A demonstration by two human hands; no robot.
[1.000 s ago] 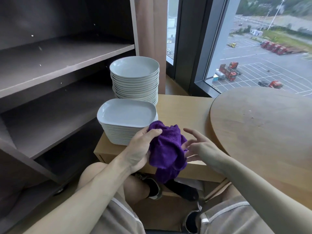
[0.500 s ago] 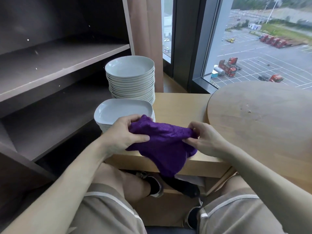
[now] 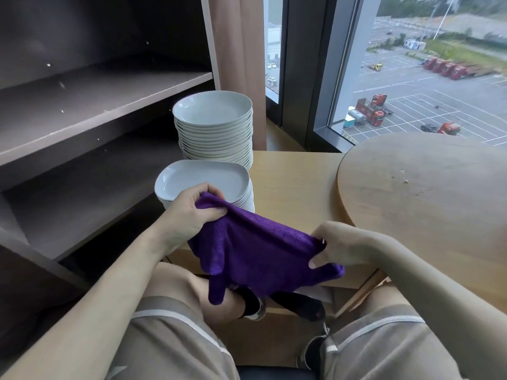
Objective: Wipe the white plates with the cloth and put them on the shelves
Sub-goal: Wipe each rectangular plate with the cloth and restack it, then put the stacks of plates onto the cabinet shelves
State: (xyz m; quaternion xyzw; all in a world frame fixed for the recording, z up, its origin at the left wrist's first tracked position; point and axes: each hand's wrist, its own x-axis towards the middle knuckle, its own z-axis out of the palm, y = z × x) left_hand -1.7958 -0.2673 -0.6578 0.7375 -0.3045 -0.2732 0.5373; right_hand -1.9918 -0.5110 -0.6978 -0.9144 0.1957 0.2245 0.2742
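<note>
The left hand (image 3: pixel 192 212) and right hand (image 3: pixel 340 246) each pinch an edge of the purple cloth (image 3: pixel 258 250), spreading it flat, likely to ready it for the 2 stacks of white plates (image 3: pixel 203 176)

— What can't we see of the square plates (image 3: pixel 203 176)?
— Their near rim: our left hand (image 3: pixel 192 218) and the cloth (image 3: pixel 260 248) cover it.
— And the shelves (image 3: pixel 82 105)?
— Cut off at the left edge; we cannot count them.
</note>
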